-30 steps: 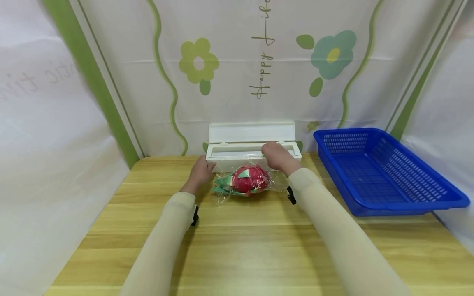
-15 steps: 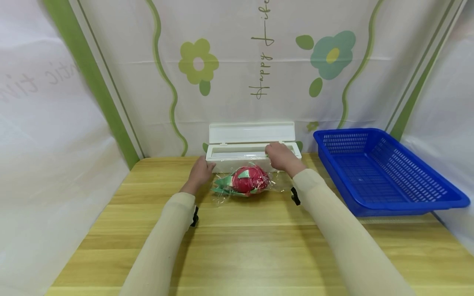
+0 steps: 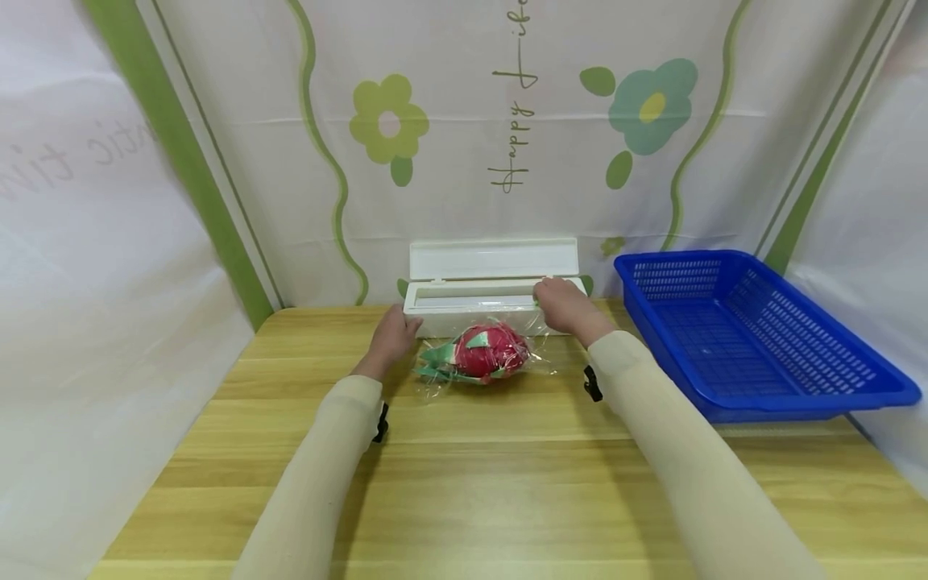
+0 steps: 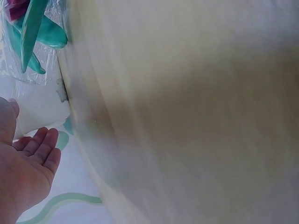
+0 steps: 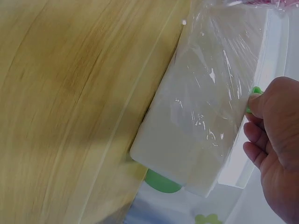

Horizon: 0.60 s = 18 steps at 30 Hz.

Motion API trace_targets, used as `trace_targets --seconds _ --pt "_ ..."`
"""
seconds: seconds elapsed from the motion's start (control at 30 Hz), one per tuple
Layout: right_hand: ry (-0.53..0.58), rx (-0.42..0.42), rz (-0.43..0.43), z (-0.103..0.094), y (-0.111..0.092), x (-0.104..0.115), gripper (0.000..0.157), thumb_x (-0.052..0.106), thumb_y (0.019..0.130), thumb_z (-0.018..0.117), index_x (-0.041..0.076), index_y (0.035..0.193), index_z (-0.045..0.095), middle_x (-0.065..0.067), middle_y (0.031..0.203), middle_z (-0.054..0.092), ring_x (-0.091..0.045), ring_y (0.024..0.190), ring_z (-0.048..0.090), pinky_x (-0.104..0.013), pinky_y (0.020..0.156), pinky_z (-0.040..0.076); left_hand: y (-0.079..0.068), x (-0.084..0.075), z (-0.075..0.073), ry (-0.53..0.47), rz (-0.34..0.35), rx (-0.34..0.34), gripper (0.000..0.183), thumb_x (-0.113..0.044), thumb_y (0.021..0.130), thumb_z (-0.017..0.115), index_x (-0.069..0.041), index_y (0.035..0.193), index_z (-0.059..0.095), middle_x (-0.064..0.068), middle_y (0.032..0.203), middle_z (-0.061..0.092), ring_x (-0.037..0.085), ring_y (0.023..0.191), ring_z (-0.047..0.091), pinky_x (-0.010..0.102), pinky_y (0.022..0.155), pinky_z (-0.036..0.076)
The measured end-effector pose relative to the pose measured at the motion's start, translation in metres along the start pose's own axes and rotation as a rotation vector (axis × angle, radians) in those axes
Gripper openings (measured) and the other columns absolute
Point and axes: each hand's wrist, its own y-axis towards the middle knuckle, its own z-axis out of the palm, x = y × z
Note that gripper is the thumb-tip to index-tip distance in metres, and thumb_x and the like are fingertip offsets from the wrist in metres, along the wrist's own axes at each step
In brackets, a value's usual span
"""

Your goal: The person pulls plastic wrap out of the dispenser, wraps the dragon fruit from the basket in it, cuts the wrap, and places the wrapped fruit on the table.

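A long white cling film dispenser (image 3: 445, 325) stands at the back of the table, its lid (image 3: 493, 260) tipped up. My left hand (image 3: 390, 337) holds its left end, thumb on the front face and fingers along the side. With thumb and fingers, my right hand (image 3: 567, 306) pinches a small green slide cutter (image 5: 255, 93) on the dispenser's top edge, toward the right end. Clear film (image 5: 201, 112) drapes over the front face. Just before the dispenser lies a red dragon fruit (image 3: 496, 352) with green leaf tips, wrapped in crinkled film.
A blue perforated plastic basket (image 3: 725, 403) stands on the right side of the wooden table (image 3: 478, 499). Behind the table hangs a white cloth (image 3: 449, 185) with printed flowers, and more cloth closes off both sides.
My right hand has slid rightward along the dispenser's top edge with the green cutter. The left hand, dispenser and dragon fruit stay in place.
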Motion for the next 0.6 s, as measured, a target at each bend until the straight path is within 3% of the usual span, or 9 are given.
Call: trace_targets --seconds 0.33,0.6 --pt "-0.015 -0.038 -0.032 -0.001 -0.004 -0.007 0.035 -0.011 0.064 0.055 0.001 0.097 0.055 -0.012 0.093 0.055 -0.03 0.089 0.05 -0.041 0.081 0.041 0.0 0.0 0.0 0.017 0.013 -0.005 0.046 -0.029 0.093 0.043 0.006 0.123 0.035 0.02 0.116 0.046 0.033 0.108 0.044 0.044 0.089 0.037" --pt "0.021 -0.015 0.013 -0.005 -0.016 -0.02 0.032 -0.012 0.067 0.055 0.0 0.097 0.054 -0.014 0.095 0.054 -0.032 0.09 0.05 -0.042 0.082 0.04 0.0 0.0 -0.001 0.022 0.001 -0.006 0.046 -0.03 0.093 0.043 0.005 0.122 0.036 0.019 0.114 0.047 0.032 0.106 0.045 0.043 0.088 0.038"
